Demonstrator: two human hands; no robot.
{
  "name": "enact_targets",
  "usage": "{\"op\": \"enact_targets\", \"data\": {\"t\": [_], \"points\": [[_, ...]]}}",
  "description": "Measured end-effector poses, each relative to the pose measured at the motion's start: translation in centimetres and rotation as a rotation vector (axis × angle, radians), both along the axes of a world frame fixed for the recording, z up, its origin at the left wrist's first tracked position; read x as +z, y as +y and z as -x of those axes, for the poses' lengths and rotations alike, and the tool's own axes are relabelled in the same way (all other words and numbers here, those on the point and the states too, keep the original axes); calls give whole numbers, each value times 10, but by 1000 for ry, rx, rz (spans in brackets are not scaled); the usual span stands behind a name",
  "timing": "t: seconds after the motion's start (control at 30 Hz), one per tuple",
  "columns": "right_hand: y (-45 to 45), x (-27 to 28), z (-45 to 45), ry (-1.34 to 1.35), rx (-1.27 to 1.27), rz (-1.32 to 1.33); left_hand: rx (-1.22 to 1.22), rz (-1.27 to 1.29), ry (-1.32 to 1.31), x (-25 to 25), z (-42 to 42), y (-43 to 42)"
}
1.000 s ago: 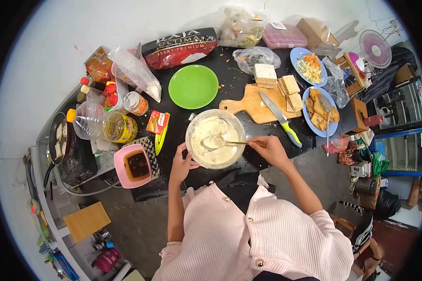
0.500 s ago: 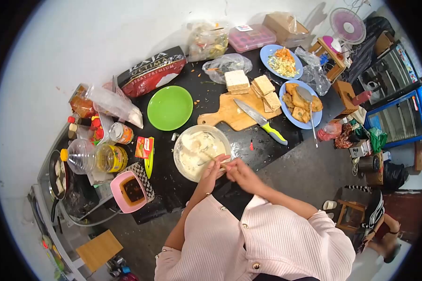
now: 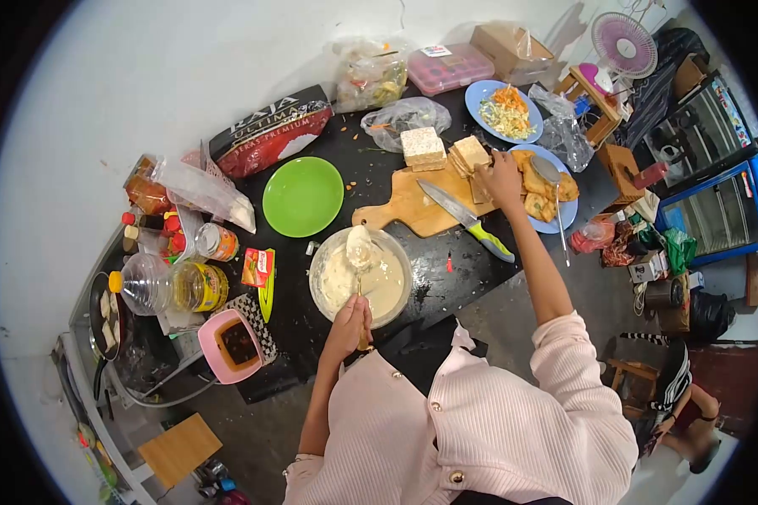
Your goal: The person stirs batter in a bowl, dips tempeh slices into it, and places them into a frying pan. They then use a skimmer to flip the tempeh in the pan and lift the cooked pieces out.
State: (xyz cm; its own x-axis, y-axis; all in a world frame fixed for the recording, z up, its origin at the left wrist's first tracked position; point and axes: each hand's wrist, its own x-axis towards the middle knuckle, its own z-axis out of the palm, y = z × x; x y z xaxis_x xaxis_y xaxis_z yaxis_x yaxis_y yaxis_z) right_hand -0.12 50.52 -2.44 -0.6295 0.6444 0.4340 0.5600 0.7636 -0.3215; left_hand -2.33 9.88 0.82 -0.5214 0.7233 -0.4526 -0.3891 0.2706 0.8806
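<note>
A bowl of pale batter (image 3: 384, 286) stands near the table's front edge. My left hand (image 3: 349, 326) is closed round the handle of a spoon (image 3: 360, 252), whose batter-coated head is over the bowl. At the right end of the wooden cutting board (image 3: 421, 210), my right hand (image 3: 502, 180) reaches over the tempeh slices (image 3: 469, 154); its fingertips are too small to read. A taller tempeh stack (image 3: 423, 148) is beside them. The knife (image 3: 467, 219) with a green and grey handle lies across the board's front edge.
Left of the board is a green plate (image 3: 303, 197). Blue plates of fried food (image 3: 541, 204) and shredded vegetables (image 3: 504, 111) stand at the right. A pink bowl of dark liquid (image 3: 232, 345), oil bottle (image 3: 200, 286) and frying pan (image 3: 108, 324) are at the left. A person (image 3: 686, 412) is at lower right.
My left hand now has the spoon, which my right hand held a second ago. My right hand has moved from the bowl up and right to the tempeh slices.
</note>
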Motion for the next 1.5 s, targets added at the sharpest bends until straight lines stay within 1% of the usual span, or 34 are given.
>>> {"op": "enact_targets", "data": {"t": [0.03,0.07,0.17,0.3,0.4,0.43,0.53,0.57,0.7,0.8,0.93,0.97,1.0,1.07,1.17,1.3,1.4,1.43,1.5], "points": [[7,0,7,-58,-23,119,22,8,75,-3,-1,-1],[12,0,13,-116,-44,237,35,17,80,-2,0,-3],[6,14,18,-114,-79,306,92,49,96,4,0,-6],[-3,22,18,-113,-93,212,190,55,120,9,2,-8],[-9,24,16,-43,-108,187,215,24,139,7,7,-10],[-7,17,15,36,-71,-25,214,19,133,8,7,-11],[7,2,18,260,44,404,223,17,133,9,7,-12],[9,-3,19,349,46,488,229,0,119,8,8,-13],[5,5,18,371,161,628,248,-8,109,9,9,-16],[-22,33,13,381,190,742,236,-7,116,11,10,-18],[-26,27,10,402,196,794,246,-34,102,4,10,-19],[-26,27,7,409,220,926,241,-30,89,4,10,-18],[-27,29,4,344,216,948,238,-26,77,5,10,-18],[-26,19,3,305,298,997,234,-25,73,7,9,-17],[-42,20,3,208,353,1131,217,-34,90,6,7,-13],[-62,0,12,257,484,1061,205,-6,62,12,4,-5],[-93,24,11,141,404,856,198,-27,65,8,2,1],[-97,17,12,154,396,743,198,-78,69,4,2,2],[-107,18,11,198,429,632,181,10,98,9,0,2]]}}
